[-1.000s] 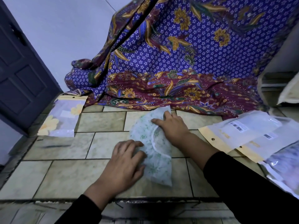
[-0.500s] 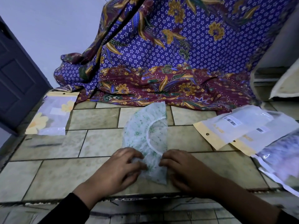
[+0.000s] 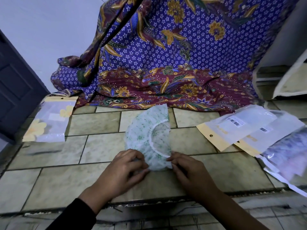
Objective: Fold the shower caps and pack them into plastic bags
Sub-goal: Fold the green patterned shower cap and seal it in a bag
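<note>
Several plastic bags (image 3: 232,130) lie at the tiled floor's (image 3: 49,185) right edge; one half-folded shower cap (image 3: 146,138) lies mid-floor, toward the near edge. Left hand (image 3: 123,170) and right hand (image 3: 187,171) each clamp their grip on its near end: folding is in hand, and that end likely wants carrying over next.

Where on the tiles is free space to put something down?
Bare tiles lie between the shower cap and the packed bag on the left; a narrower patch lies between the cap and the empty bags. The right side is crowded with overlapping bags, the batik cloth covers the back, and the left hand and right hand pinch the cap's near end.
</note>
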